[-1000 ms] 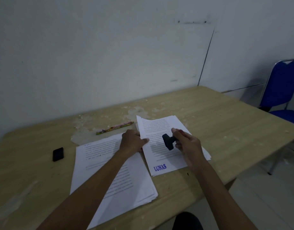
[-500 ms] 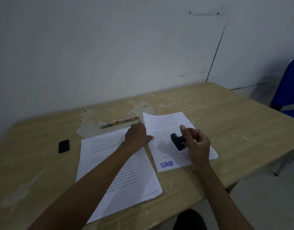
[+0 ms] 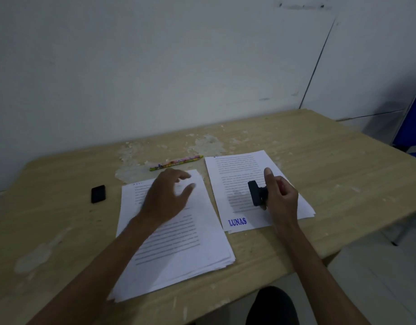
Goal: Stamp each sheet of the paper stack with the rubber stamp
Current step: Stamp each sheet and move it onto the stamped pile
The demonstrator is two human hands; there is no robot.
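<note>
Right hand (image 3: 281, 200) is closed around the stamp (image 3: 256, 193), index finger pointing up, the black block tipped on its side and held over the lower middle of the stamped sheet (image 3: 239, 165). That sheet lies at about 1 o'clock from the table's near edge, and a blue "LUNAS" mark (image 3: 237, 222) shows at its 7 o'clock corner. Whether the stamp touches the paper, I cannot tell.

Left hand (image 3: 165, 198) is open, fingers loosely spread and a bit blurred, holding nothing, over the top of the stack (image 3: 178, 249). The stack sits at 11 o'clock from the near edge, just beside the stamped sheet, a narrow strip of table (image 3: 319, 160) between them. Its top page shows printed lines and no blue mark in the visible part.

A striped pencil (image 3: 176, 163) lies at 12 o'clock beyond the stack. A small black object (image 3: 98, 194) rests at 9 o'clock, well apart from the paper. A blue chair (image 3: 413, 127) stands at 3 o'clock.
</note>
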